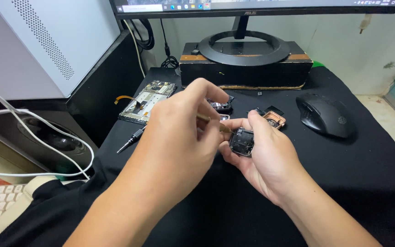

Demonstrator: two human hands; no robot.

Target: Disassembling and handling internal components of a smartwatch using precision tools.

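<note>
Head camera view, looking down at a bench (366,183) draped in black cloth, with two bare hands meeting at the centre. The right hand (264,158) cradles a small square black device case (242,142), a smartwatch-like body, pinching it between thumb and fingertips with its open side turned toward the other hand. The left hand (184,123) is curled closed around a thin brass-coloured tool (213,122), held like a pen, whose tip touches the case's edge.

The work looks to be in the middle: the case is already opened and separated from its other pieces, which lie loose on the cloth, while the tool is at work inside it. Whether parts are coming out or going in cannot be told.

Counted: one copper-coloured square part (274,120) at 1 o'clock of the hands; one dark strap or housing piece (220,105) at 12 o'clock, half hidden by the left hand; a few tiny black bits near it, too small to count. One bare phone circuit frame (146,101) with an orange ribbon lies at 11 o'clock, and one small screwdriver (131,139) at 9 o'clock. One black computer mouse (325,114) sits at 2 o'clock. One monitor stand (245,48) on a dark box stands at 12 o'clock, far back.
</note>
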